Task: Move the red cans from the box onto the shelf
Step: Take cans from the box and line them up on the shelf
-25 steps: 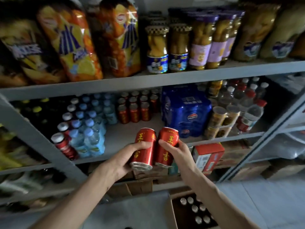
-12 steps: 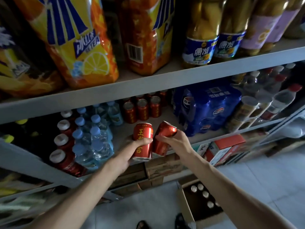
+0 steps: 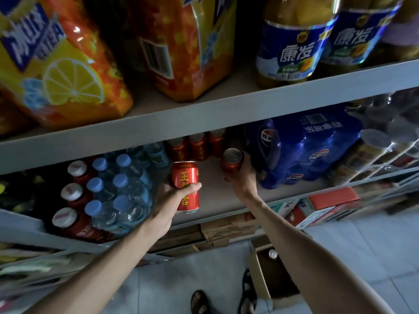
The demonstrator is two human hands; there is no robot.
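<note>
My left hand (image 3: pixel 169 200) grips an upright red can (image 3: pixel 185 177) with yellow characters, held at the front of the grey middle shelf (image 3: pixel 217 196). My right hand (image 3: pixel 241 177) holds a second red can (image 3: pixel 232 160), tilted forward, deeper on the shelf beside the blue pack. A row of red cans (image 3: pixel 197 146) stands at the back of the shelf. The cardboard box (image 3: pixel 257 273) sits on the floor below, with one can top (image 3: pixel 272 254) showing inside; my right arm hides much of it.
A shrink-wrapped pack of water bottles (image 3: pixel 122 191) and red-capped bottles (image 3: pixel 72 193) stand left of the cans. A blue cola pack (image 3: pixel 301 150) is on the right. Orange drink packs (image 3: pixel 68 64) and jars (image 3: pixel 292 48) fill the upper shelf. Cartons (image 3: pixel 226 230) lie under the shelf.
Both hands have pushed further in over the shelf and apart. The right can has gone deeper toward the back row; the view has come closer to the shelves.
</note>
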